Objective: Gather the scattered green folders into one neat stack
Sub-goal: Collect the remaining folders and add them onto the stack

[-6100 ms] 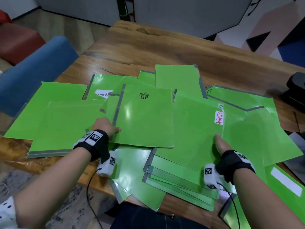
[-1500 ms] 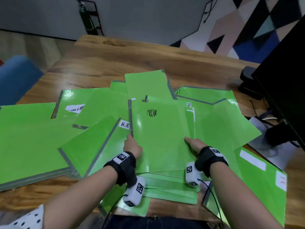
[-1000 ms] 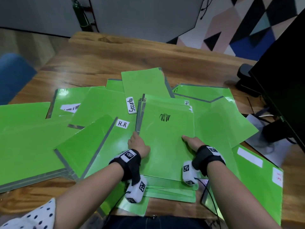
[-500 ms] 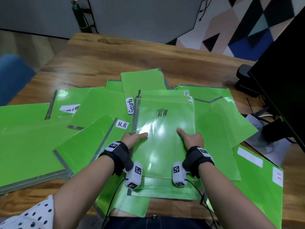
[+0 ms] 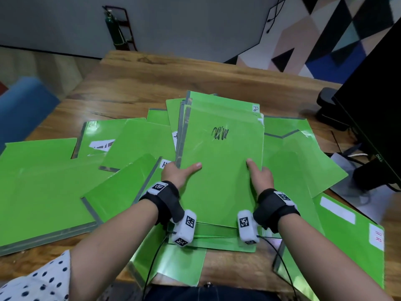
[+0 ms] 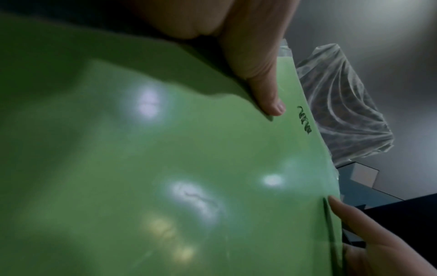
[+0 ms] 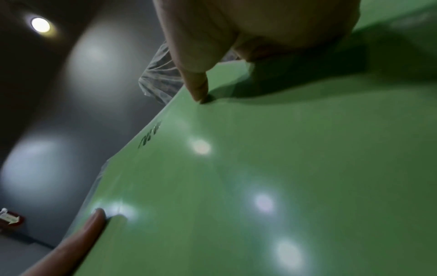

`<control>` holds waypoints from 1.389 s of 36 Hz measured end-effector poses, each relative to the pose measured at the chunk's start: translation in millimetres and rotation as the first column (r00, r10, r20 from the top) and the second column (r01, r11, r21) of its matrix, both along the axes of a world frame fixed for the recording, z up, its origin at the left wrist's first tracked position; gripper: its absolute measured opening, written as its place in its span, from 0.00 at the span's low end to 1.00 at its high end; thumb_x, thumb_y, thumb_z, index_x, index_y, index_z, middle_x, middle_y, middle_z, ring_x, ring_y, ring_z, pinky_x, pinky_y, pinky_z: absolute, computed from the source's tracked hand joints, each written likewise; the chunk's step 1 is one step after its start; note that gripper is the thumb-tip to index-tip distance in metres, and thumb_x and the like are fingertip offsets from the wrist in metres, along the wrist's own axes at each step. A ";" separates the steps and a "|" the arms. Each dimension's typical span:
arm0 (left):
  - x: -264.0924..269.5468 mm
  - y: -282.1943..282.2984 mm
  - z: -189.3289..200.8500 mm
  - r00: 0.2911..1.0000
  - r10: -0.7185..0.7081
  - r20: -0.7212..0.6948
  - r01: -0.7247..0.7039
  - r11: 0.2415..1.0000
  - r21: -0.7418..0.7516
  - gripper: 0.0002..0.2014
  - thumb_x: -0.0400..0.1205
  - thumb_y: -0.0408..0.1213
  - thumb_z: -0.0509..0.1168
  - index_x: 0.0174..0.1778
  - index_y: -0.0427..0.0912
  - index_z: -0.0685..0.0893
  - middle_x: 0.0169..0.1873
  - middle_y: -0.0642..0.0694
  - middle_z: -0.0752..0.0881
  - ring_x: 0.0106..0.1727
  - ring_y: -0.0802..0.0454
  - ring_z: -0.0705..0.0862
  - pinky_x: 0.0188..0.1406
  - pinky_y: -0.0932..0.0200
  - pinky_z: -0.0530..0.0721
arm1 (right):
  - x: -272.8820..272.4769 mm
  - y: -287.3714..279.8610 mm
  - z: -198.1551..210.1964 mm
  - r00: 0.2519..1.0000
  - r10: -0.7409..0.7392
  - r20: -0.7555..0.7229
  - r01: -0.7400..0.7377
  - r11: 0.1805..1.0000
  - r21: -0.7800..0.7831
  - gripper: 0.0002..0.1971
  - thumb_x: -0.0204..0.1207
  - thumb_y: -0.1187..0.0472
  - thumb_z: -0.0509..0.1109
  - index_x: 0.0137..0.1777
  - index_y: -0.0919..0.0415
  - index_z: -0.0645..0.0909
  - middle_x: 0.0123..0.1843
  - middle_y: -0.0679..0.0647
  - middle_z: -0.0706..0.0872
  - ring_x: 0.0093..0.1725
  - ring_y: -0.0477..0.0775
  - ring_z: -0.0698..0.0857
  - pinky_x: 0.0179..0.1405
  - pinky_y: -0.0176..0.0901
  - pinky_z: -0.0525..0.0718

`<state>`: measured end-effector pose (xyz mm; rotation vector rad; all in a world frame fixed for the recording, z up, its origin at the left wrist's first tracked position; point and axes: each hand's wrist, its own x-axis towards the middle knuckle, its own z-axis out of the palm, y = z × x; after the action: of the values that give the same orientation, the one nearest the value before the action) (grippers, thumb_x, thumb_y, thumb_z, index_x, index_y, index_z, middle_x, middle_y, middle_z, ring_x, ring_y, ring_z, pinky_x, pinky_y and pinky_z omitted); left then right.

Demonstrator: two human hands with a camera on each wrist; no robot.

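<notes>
Head view: stack of green folders [image 5: 221,170], raised and tilted, far edge higher, near edge low at the table's [image 5: 141,83] front. Top folder bears a black scribble [image 5: 219,134]; a second folder behind it shows a white tab lettered "Pe" [image 5: 256,108].
Left hand [image 5: 176,173]: grips the stack's left edge, thumb laid flat on the top cover, fingers hidden beneath.
Right hand [image 5: 259,177]: grips the right edge likewise, thumb on top, fingers out of sight under the stack.
Left wrist view: thumb [image 6: 262,78] pressed on the glossy cover near the scribble; opposite thumb visible at the far edge.
Loose folders [image 5: 50,183]: spread flat across the table to the left, right and behind the stack, overlapping; several carry white labels, one at right [image 5: 376,235] with red lettering.
Monitor [image 5: 377,109]: black, standing at the table's right side.
Fire extinguisher [image 5: 115,29]: against the grey wall beyond the table.
</notes>
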<state>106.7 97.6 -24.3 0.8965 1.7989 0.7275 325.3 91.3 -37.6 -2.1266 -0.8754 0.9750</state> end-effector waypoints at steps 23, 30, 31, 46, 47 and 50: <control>-60.6 7.3 1.7 0.987 0.081 -0.139 -0.089 0.995 -0.047 0.50 0.67 0.54 0.76 0.76 0.26 0.63 0.58 0.33 0.81 0.40 0.49 0.79 0.31 0.56 0.80 | 52.8 -47.3 -50.6 0.541 0.745 0.391 -0.382 0.632 -0.675 0.60 0.61 0.21 0.61 0.84 0.51 0.37 0.85 0.55 0.35 0.84 0.61 0.44 0.75 0.76 0.53; -66.5 -7.7 -9.6 0.984 0.064 -0.168 -0.083 0.991 -0.108 0.52 0.67 0.55 0.77 0.77 0.25 0.62 0.64 0.29 0.78 0.59 0.39 0.79 0.58 0.46 0.81 | 83.5 -37.5 -31.5 0.818 0.355 0.453 -0.053 0.830 -0.556 0.64 0.54 0.32 0.79 0.83 0.59 0.49 0.84 0.63 0.51 0.81 0.69 0.54 0.73 0.71 0.65; -66.6 -9.1 -10.9 0.983 0.062 -0.172 -0.082 0.990 -0.112 0.51 0.67 0.55 0.77 0.76 0.25 0.63 0.65 0.29 0.78 0.60 0.39 0.79 0.57 0.46 0.81 | 87.5 -36.3 -31.6 0.827 0.343 0.446 -0.037 0.825 -0.564 0.65 0.53 0.33 0.80 0.83 0.60 0.47 0.84 0.64 0.51 0.81 0.69 0.54 0.73 0.71 0.64; -66.8 -7.4 -11.5 0.986 0.088 -0.143 -0.101 0.991 -0.091 0.56 0.61 0.61 0.76 0.77 0.29 0.64 0.69 0.31 0.75 0.68 0.34 0.77 0.65 0.37 0.78 | 92.0 -26.2 5.7 0.868 0.252 0.428 0.005 0.858 -0.514 0.60 0.51 0.42 0.85 0.78 0.66 0.56 0.80 0.65 0.63 0.63 0.68 0.80 0.51 0.59 0.86; -65.2 -8.0 -11.6 0.986 0.088 -0.144 -0.102 0.991 -0.091 0.56 0.61 0.61 0.76 0.76 0.29 0.64 0.68 0.31 0.76 0.67 0.34 0.77 0.64 0.37 0.79 | 94.2 -22.4 17.2 0.865 0.251 0.436 -0.007 0.872 -0.489 0.57 0.53 0.42 0.84 0.76 0.67 0.59 0.73 0.65 0.73 0.53 0.65 0.84 0.43 0.54 0.87; -61.0 -8.4 -14.4 0.986 0.091 -0.139 -0.105 0.990 -0.095 0.53 0.64 0.59 0.76 0.77 0.29 0.63 0.68 0.31 0.76 0.66 0.34 0.77 0.64 0.39 0.79 | 104.1 -9.2 60.4 0.828 0.190 0.528 -0.002 0.942 -0.336 0.49 0.56 0.41 0.83 0.69 0.68 0.65 0.56 0.63 0.84 0.47 0.64 0.84 0.36 0.48 0.80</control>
<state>45.7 89.2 -38.7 0.8102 1.9932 0.6431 429.3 82.1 22.8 -2.7452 -1.1732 0.5648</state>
